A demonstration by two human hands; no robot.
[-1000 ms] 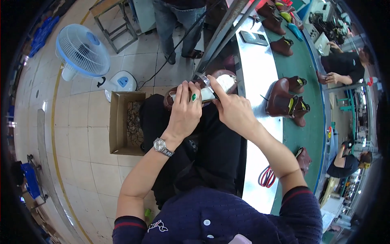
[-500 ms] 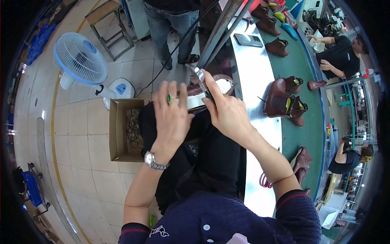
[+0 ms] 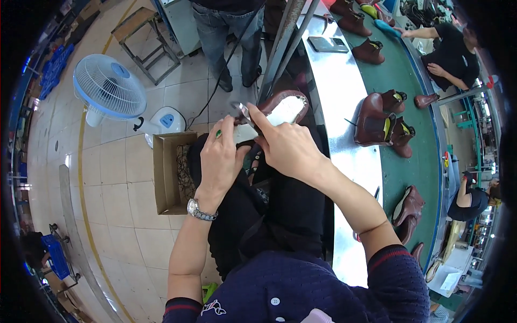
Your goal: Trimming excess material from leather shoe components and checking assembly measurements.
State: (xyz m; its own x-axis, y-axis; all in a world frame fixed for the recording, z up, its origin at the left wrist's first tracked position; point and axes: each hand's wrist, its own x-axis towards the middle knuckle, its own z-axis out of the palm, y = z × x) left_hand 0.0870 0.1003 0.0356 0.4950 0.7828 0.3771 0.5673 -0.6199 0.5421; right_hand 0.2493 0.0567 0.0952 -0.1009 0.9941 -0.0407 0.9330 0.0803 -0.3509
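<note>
A brown shoe [image 3: 281,98] lies sole up over my lap, its pale bottom showing and its toe end pointing up and right. My left hand [image 3: 218,164], with a green ring and a wristwatch, is closed around the shoe's nearer end. In my right hand [image 3: 293,153] is a shiny metal hand tool [image 3: 243,112], its head sticking out past my index finger above the shoe. The tool's handle is mostly hidden by my fingers, so its exact kind is unclear. My right fingers are close against the pale bottom.
Left of my legs stands a cardboard box [image 3: 161,183] with dark wiry scraps, near a white-blue fan [image 3: 110,86]. On the right runs a metal bench [image 3: 350,210] with a phone [image 3: 328,44]. Beyond it, brown boots [image 3: 371,121] stand on a green belt [image 3: 401,172]. Other people are nearby.
My left hand has come down from hovering with spread fingers and closed on the shoe. The tool head has moved left and down, baring more of the pale shoe bottom.
</note>
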